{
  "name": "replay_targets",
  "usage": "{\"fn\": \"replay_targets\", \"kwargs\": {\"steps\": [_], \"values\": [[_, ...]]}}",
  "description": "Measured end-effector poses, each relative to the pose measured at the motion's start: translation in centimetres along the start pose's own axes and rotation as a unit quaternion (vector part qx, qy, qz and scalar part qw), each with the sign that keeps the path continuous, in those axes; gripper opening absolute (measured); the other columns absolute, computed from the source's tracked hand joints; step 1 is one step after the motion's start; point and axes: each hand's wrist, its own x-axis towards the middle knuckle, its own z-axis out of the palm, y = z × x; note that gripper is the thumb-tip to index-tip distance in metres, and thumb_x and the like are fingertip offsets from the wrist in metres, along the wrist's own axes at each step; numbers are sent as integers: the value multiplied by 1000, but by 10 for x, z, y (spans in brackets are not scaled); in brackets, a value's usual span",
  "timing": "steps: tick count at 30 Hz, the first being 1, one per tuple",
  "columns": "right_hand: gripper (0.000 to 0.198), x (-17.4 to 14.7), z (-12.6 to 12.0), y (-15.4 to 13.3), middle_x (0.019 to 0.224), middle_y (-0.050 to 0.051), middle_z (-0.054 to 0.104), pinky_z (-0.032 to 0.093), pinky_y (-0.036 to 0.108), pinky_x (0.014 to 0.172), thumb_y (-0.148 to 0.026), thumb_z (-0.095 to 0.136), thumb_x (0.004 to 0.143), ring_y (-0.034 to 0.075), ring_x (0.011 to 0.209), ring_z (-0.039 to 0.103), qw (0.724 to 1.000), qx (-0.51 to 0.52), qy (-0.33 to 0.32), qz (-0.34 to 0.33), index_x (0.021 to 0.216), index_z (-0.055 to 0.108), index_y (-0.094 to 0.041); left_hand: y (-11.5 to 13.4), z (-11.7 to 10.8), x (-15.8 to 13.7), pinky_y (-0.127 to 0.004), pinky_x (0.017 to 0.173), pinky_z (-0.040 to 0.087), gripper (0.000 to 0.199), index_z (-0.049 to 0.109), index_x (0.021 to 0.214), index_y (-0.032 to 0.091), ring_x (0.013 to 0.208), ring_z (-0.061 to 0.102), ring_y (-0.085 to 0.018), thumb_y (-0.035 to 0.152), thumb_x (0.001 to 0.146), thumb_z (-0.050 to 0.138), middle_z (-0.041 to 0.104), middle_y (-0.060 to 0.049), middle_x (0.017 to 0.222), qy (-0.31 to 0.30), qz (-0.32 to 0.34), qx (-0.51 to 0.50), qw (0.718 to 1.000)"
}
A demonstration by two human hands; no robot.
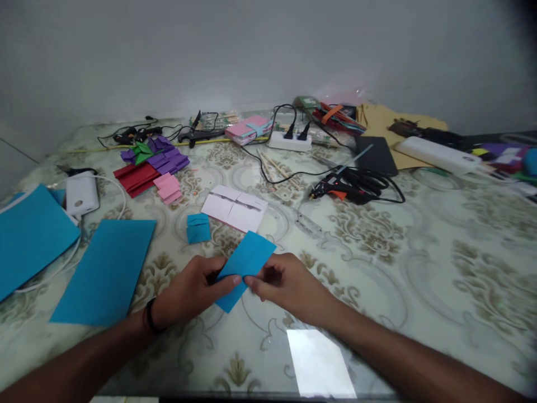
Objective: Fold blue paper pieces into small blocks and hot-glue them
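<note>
A blue strip of paper (254, 251) is held above the table between my two hands, slanting up to the right. My left hand (193, 288) pinches its left edge, thumb on top. From the right side my right hand (289, 285) pinches it too, and the two thumb tips almost meet at a crease across the strip. Fingers under the paper are partly hidden. Just beyond lie a small folded blue paper piece (198, 228) and a folded white paper (235, 208). A large blue sheet (107, 268) lies left of my left hand.
More blue sheets (33, 235) and a white power bank (82, 193) sit at the left. Purple folded papers (168, 157), red ones (136, 178) and pink ones (168, 188) lie farther back. A glue gun (331, 183), its cable and a power strip (289, 141) are at the back right.
</note>
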Motion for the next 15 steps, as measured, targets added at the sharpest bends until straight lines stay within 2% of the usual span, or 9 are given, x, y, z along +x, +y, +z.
{"fn": "replay_targets", "kwargs": {"steps": [4, 8, 11, 15], "values": [[33, 0, 0, -5, 62, -4, 58, 42, 24, 54, -46, 81, 81, 11, 55, 52, 997, 53, 30, -38, 75, 63, -19, 3, -2, -1, -24, 57, 32, 41, 65, 72, 15, 62, 43, -12, 45, 98, 56, 53, 2, 65, -31, -5, -4, 999], [33, 0, 0, -6, 65, -3, 61, 45, 24, 54, -47, 82, 81, 11, 55, 55, 996, 84, 17, -26, 80, 64, -19, 5, -4, -1, -24, 57, 35, 42, 69, 74, 14, 60, 46, -12, 44, 100, 54, 57, 0, 65, -43, 9, -17, 999], [32, -1, 1, -3, 64, -2, 62, 44, 25, 55, -44, 81, 82, 12, 57, 56, 998, 55, -20, -15, 74, 64, -19, 4, -4, 0, -23, 55, 35, 45, 70, 76, 13, 59, 48, -12, 46, 101, 52, 60, -1, 65, -28, 18, -15, 999], [31, -3, 3, -2, 61, -2, 60, 38, 24, 53, -36, 74, 86, 12, 55, 51, 999, -13, -50, -16, 63, 64, -18, 3, -4, 0, -24, 59, 41, 44, 71, 79, 13, 64, 57, -15, 46, 101, 53, 69, -4, 71, -29, 3, -4, 1000]]}}
